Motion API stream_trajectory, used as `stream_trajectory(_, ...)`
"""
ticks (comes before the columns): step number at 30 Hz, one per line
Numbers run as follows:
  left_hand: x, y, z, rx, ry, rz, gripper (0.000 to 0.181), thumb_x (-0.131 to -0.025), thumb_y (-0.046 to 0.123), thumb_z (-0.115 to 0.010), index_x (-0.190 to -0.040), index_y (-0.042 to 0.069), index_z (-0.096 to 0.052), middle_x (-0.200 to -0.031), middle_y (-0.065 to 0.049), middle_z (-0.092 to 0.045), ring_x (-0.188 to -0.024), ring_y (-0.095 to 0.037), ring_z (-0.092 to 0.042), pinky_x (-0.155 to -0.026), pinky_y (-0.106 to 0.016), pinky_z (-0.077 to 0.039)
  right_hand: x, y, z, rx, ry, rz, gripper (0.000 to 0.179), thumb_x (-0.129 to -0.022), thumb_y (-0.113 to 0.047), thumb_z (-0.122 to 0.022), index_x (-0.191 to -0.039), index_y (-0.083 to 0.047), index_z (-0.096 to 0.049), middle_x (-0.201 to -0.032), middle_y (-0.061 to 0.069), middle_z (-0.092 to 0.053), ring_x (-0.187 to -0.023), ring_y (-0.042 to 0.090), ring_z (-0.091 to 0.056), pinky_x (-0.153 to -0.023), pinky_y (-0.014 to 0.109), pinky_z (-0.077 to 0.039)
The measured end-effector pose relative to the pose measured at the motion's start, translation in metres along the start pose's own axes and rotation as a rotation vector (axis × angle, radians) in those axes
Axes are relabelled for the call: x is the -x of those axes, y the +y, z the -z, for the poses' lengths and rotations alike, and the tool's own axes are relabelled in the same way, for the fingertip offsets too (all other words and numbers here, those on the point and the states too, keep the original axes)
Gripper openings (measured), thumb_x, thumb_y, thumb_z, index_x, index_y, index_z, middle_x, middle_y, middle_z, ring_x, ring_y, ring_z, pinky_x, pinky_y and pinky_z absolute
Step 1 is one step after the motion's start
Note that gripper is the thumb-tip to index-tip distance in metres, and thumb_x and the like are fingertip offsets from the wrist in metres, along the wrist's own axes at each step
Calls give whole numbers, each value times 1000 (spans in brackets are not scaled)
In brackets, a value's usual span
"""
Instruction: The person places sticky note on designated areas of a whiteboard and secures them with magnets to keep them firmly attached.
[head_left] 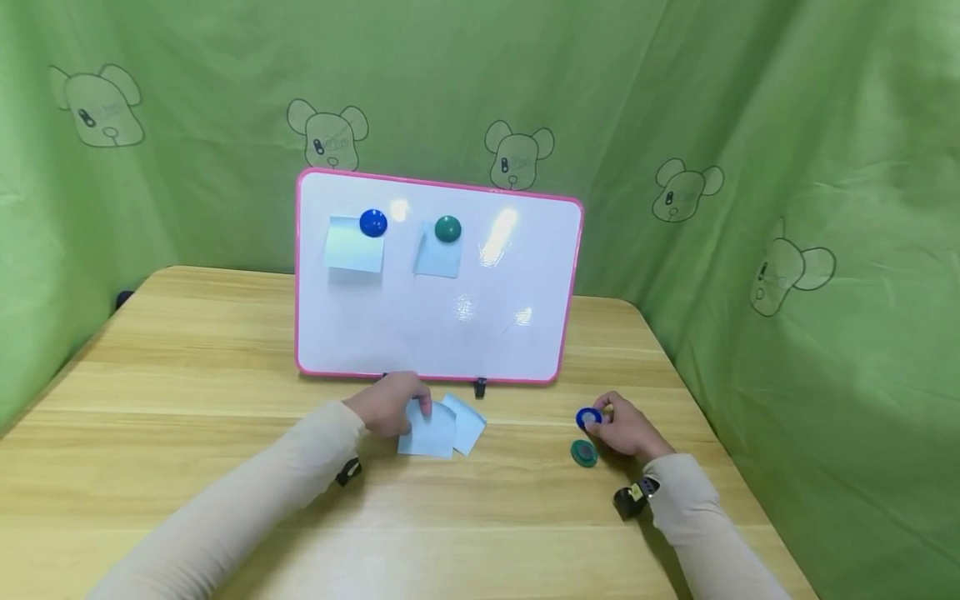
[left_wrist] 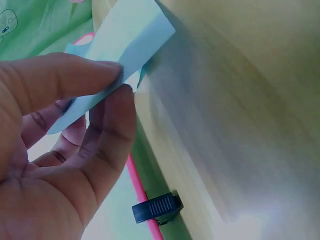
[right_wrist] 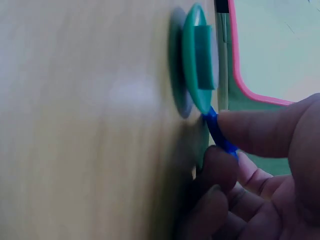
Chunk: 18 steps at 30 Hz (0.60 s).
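Between thumb and fingers, my left hand pinches the edge of a light blue sticky note, seen close up as a bent blue sheet in the left wrist view. A second sticky note lies partly behind it on the table. Farther right, my right hand grips a blue round magnet by its rim, its flat grey side showing in the head view. Just in front of that hand a green round magnet rests on the table, grey side up; the right wrist view shows this green magnet edge-on.
A pink-framed whiteboard stands on black clip feet. On it, a blue magnet and a green magnet each hold a light blue note. Green curtains surround the wooden table.
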<state>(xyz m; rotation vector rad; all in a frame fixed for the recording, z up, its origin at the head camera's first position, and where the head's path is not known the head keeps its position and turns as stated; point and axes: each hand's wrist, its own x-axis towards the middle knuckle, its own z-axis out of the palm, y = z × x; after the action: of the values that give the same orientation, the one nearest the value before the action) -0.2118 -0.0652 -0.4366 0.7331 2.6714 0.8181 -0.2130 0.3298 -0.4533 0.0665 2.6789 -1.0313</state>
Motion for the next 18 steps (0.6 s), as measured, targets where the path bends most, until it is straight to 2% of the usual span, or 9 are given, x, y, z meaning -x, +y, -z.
stream_trajectory(4, -1, 2, 3, 41, 3, 36, 37, -69, -17, -67, -84, 16, -63, -102, 0, -56, -96, -21, -50, -90, -37, -48, -2, 0, -2, -29, -10, 6, 33, -93, -8, -60, -119, 2, -43, -82, 11, -50, -66, 22, -51, -57, 31, -46)
stream_trajectory(8, -1, 4, 5, 74, 18, 43, 37, -70, -17, -67, -87, 16, -65, -102, -1, -57, -95, -23, -52, -86, -36, -51, -5, -1, -6, -40, -7, 37, 29, -94, -6, -58, -121, -2, -50, -76, 11, -53, -62, 21, -53, -56, 31, -46)
stream_trajectory(12, -3, 4, 6, 78, 43, -6, 37, -69, -17, -67, -89, 14, -65, -98, -1, -59, -90, -22, -55, -78, -34, -53, -5, -4, -7, -31, 13, 64, 21, -94, -8, -58, -114, -2, -58, -74, 10, -53, -60, 21, -53, -54, 31, -46)
stream_trajectory(18, -7, 6, 13, 90, 62, -69, 34, -68, -14, -67, -91, 11, -66, -96, -3, -61, -87, -21, -55, -74, -31, -53, -7, -9, -4, -33, 63, 80, 24, -93, -15, -64, -111, 1, -58, -78, 7, -54, -67, 19, -53, -57, 29, -46)
